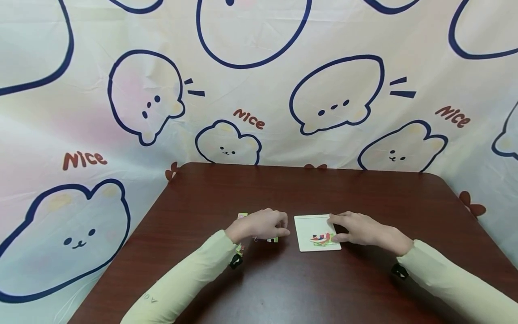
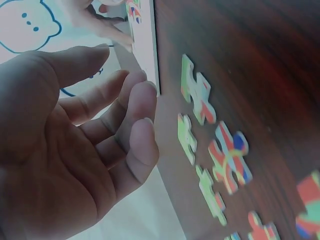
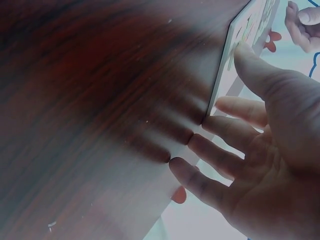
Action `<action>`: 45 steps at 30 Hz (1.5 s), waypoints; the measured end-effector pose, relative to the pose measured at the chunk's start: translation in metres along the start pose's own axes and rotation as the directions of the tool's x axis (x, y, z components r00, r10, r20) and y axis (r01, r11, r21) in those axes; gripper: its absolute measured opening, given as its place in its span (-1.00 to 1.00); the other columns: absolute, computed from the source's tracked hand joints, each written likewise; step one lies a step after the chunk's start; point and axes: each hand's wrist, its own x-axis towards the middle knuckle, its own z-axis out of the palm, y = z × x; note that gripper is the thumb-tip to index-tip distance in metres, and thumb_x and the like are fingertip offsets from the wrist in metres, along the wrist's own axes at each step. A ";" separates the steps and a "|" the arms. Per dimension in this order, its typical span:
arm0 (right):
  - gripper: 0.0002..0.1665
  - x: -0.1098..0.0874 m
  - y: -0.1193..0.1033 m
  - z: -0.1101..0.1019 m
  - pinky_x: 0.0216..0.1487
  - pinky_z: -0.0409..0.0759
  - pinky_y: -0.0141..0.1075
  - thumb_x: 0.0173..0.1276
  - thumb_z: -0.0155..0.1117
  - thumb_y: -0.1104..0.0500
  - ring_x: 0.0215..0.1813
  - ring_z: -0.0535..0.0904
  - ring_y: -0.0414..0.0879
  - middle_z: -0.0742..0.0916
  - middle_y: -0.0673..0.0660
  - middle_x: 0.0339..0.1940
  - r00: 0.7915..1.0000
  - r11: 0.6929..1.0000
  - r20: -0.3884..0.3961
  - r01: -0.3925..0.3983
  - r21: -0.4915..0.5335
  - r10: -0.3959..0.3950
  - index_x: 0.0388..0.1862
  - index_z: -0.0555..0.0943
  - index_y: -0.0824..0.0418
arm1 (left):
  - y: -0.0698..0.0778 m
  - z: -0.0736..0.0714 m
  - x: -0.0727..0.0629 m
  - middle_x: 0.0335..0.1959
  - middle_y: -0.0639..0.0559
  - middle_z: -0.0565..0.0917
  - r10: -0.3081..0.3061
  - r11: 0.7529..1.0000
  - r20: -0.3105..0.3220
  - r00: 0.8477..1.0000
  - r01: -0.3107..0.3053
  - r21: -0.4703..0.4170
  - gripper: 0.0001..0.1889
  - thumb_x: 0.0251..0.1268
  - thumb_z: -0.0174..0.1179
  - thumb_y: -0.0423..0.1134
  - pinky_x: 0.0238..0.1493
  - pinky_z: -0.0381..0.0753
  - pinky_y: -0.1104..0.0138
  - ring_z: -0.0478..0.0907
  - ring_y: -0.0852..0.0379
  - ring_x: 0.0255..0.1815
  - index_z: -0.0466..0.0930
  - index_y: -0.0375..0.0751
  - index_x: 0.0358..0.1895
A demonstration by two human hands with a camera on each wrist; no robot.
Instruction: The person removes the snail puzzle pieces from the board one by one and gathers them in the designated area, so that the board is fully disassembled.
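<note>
A white square puzzle board (image 1: 305, 229) lies on the table, with a few colourful joined puzzle pieces (image 1: 321, 239) at its near right corner. My right hand (image 1: 359, 228) is at the board's right edge. Its thumb rests by the joined pieces, and the other fingers reach out along the edge and tabletop. Left of the board, my left hand (image 1: 266, 223) hovers over several loose puzzle pieces (image 2: 232, 159), its fingers loosely bent with nothing between them. From the head view, the left hand and forearm hide most of these loose pieces.
The dark brown wooden table (image 1: 283, 288) reaches back to a hanging cloth (image 1: 275, 90) printed with cartoon bears. Loose pieces lie spread over the table beneath the left forearm, one green and red piece (image 2: 310, 202) among them.
</note>
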 end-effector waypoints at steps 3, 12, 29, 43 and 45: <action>-0.32 0.000 -0.001 0.000 0.17 0.50 0.15 0.24 0.36 -0.21 0.30 0.49 0.21 0.56 0.20 0.36 1.000 1.000 -0.001 -0.005 -0.001 0.005 0.26 0.55 0.07 | 0.004 0.003 0.007 -0.45 0.20 0.60 0.011 1.000 -0.002 1.000 -0.011 0.001 -0.84 0.41 0.15 0.02 -0.41 0.46 0.42 0.48 0.30 -0.52 0.53 0.05 -0.23; -0.35 0.001 -0.001 0.000 0.13 0.52 0.16 0.25 0.35 -0.21 0.28 0.51 0.21 0.57 0.21 0.34 1.000 1.000 -0.003 0.003 -0.006 -0.003 0.25 0.56 0.06 | 0.024 0.012 0.032 -0.35 0.18 0.62 0.026 1.000 -0.019 0.999 -0.026 -0.015 -0.85 0.41 0.16 -0.02 -0.40 0.45 0.42 0.49 0.26 -0.44 0.53 0.02 -0.17; -0.36 -0.001 -0.001 -0.001 0.11 0.54 0.13 0.27 0.36 -0.15 0.28 0.50 0.24 0.57 0.24 0.34 1.000 1.000 -0.015 0.021 0.000 -0.021 0.26 0.55 0.11 | 0.056 0.029 0.057 -0.21 0.10 0.58 0.034 0.990 -0.061 0.998 -0.026 0.142 -0.67 0.31 0.25 -0.01 -0.18 0.47 0.39 0.45 0.23 -0.18 0.56 -0.07 0.04; -0.37 -0.001 -0.002 -0.001 0.14 0.52 0.13 0.28 0.35 -0.16 0.30 0.49 0.23 0.56 0.24 0.36 0.999 1.000 -0.022 0.028 0.000 -0.028 0.25 0.55 0.11 | 0.060 0.039 0.058 -0.33 0.14 0.54 -0.035 0.982 -0.076 0.997 0.049 0.183 -0.77 0.23 0.31 0.00 -0.29 0.43 0.39 0.40 0.23 -0.26 0.59 -0.05 -0.21; -0.36 -0.002 -0.002 -0.001 0.14 0.51 0.14 0.28 0.34 -0.16 0.30 0.49 0.23 0.56 0.23 0.35 0.999 1.000 -0.022 0.027 0.006 -0.026 0.25 0.55 0.11 | 0.061 0.040 0.059 -0.37 0.15 0.52 -0.035 0.980 -0.085 0.996 0.051 0.194 -0.78 0.20 0.33 -0.01 -0.36 0.41 0.38 0.39 0.23 -0.30 0.59 -0.04 -0.27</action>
